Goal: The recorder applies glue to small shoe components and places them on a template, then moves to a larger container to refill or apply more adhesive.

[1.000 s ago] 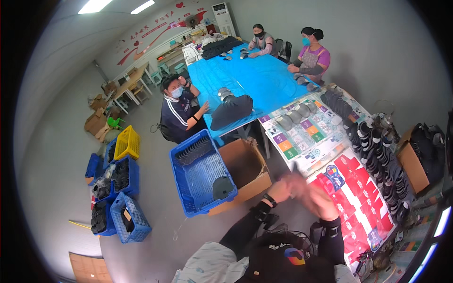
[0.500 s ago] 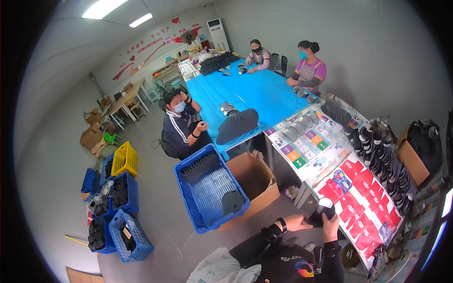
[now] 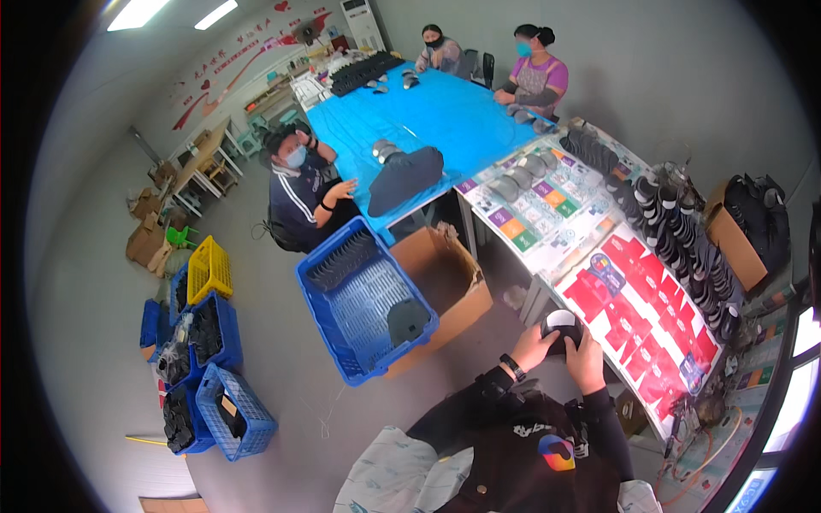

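I look over a smooth grey floor point(image 3: 282, 359) toward a long table under a glossy blue sheet point(image 3: 453, 120). Right of that table I see a plain pale-grey wall point(image 3: 658, 68); past its far end stands a tall white upright cabinet unit point(image 3: 363, 26). Left of the table I have a wooden-topped bench with white legs point(image 3: 198, 162) and a small bright-green plastic stool point(image 3: 180, 238). Two white rectangular ceiling lights point(image 3: 137, 14) glow above, beyond it to the left.
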Demonstrator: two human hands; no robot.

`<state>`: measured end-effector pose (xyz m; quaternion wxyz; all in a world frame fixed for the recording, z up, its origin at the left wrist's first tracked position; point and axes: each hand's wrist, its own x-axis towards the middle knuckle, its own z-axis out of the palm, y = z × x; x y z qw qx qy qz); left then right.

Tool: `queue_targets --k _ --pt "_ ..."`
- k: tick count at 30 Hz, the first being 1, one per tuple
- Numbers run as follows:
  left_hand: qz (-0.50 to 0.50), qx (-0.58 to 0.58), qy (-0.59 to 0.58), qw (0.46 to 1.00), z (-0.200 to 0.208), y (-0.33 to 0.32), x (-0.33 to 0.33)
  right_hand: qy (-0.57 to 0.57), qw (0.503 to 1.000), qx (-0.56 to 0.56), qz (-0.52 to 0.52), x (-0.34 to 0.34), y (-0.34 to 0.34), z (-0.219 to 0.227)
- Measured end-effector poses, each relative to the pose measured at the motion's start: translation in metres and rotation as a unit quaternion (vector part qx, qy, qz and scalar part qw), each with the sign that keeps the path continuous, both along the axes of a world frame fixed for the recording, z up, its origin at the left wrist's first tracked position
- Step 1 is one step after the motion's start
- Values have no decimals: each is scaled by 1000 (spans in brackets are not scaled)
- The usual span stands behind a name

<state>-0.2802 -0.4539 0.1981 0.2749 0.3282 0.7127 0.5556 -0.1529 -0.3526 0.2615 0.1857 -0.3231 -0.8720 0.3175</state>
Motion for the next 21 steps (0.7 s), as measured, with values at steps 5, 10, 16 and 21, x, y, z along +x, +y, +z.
queue_targets --k 5,10,16,21 --pt "7 10 -233 972 32 -6 -4 255 943 -148 153 30 5 111" --pt "-79 -66 150 983 83 25 7 445 642 -431 452 -23 -27 169" --pt "5 -145 158 977 146 22 -3 458 651 -435 422 -65 -58 182" --pt "5 -190 172 967 189 45 6 491 730 -262 397 -60 -68 200"
